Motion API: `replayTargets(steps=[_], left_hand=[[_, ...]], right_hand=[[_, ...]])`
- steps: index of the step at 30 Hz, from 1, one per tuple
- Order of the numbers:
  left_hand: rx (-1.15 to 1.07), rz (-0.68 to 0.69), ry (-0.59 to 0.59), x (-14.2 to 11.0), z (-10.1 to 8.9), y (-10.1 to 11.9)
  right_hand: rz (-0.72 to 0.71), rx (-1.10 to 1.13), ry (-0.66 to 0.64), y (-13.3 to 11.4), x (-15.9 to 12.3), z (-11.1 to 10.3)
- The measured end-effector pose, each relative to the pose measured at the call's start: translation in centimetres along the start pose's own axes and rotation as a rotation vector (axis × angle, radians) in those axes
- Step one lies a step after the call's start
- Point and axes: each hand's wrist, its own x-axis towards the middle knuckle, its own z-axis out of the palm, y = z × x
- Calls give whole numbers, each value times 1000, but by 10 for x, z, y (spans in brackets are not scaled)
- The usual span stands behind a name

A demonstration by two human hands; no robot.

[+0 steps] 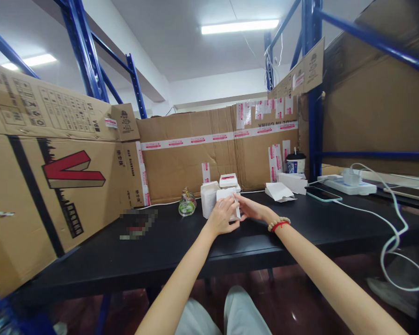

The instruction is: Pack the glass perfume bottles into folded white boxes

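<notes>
Both of my hands are on a small white box (225, 193) near the middle of the black table. My left hand (224, 215) lies over its front with the fingers bent around it. From the right side, my right hand (250, 207) grips the same box, its fingertips at the edge. Much of the box is hidden behind my fingers. Just left of it stands another white box (208, 199), upright. Behind is a white box with a red-marked top (228, 180). A glass bottle with green liquid (186, 204) stands farther left.
Folded white cartons (280, 190) lie to the right, before a lidded paper cup (296, 164). A phone (324, 194) on a white cable and a power strip (351, 186) sit farther right. Cardboard panels (185, 163) wall the back and left of the black table (153, 253).
</notes>
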Motion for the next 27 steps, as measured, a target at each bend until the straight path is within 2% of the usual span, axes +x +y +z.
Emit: replayTargets(steps=[6, 10, 16, 22, 27], left_hand=[[47, 77, 1, -1, -1, 2], [59, 122, -17, -1, -3, 3], [71, 130, -78, -3, -2, 3], [75, 147, -72, -4, -2, 5], [63, 145, -92, -2, -3, 6]], right_hand=[[23, 101, 21, -2, -3, 3], [-12, 136, 59, -4, -6, 6], [25, 113, 67, -5, -7, 7], [49, 184, 12, -2, -5, 5], [77, 159, 59, -4, -7, 8]])
